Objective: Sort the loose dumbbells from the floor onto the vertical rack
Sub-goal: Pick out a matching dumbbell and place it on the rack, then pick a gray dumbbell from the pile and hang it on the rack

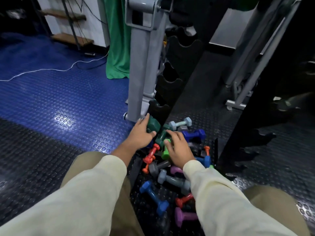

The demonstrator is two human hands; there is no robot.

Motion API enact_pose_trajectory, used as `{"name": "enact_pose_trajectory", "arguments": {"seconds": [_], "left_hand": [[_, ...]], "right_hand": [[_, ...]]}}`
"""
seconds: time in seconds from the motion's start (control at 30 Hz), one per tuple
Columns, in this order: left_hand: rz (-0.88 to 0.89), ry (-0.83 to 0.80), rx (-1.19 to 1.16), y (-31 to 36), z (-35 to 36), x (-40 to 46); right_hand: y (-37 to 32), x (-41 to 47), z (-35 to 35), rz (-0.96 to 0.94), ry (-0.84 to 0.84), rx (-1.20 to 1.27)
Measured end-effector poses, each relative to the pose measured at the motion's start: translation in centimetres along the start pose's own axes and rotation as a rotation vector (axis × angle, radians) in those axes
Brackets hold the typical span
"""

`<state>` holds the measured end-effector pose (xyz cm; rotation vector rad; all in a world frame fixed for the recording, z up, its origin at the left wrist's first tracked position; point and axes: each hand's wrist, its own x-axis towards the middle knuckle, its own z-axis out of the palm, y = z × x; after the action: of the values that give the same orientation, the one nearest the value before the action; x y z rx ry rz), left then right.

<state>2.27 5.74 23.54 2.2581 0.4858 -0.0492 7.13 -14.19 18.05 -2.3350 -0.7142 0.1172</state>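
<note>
Left hand (139,133): fingers and thumb wrapped around one hexagonal head of a dark green coated dumbbell (153,125), holding it at the foot of the black vertical rack with scalloped cradles (172,82). The dumbbell sits just below the lowest cradle; whether it touches the cradle cannot be told.

Right hand (179,149): fingers curled over the other end of the same dark green dumbbell. Beneath the palm lies a bright green dumbbell (165,150); contact with it cannot be told. The two hands are close together, one on each side of the rack's upright.

Pile of loose dumbbells on the black studded rubber floor (34,167), in front of the knees:
- red dumbbell (151,155), just beside the bright green one
- pale grey-blue dumbbell (180,123), far side of the pile, near the rack
- dark blue dumbbell (194,135), right of it
- grey dumbbell (158,166), mid-pile
- blue dumbbell (154,198), nearest
- purple dumbbell (184,216), near the right sleeve

Grey metal machine post (141,65) stands just left of the rack. Blue studded mat (68,92) further left, with a white cable (51,69) across it.
</note>
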Motion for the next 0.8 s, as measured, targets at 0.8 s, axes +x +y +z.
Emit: {"name": "enact_pose_trajectory", "arguments": {"seconds": [0.8], "left_hand": [[0.043, -0.472, 0.411, 2.8, 14.4, -1.7]], "right_hand": [[12.9, -10.2, -3.2, 0.542, 0.041, -0.017]]}}
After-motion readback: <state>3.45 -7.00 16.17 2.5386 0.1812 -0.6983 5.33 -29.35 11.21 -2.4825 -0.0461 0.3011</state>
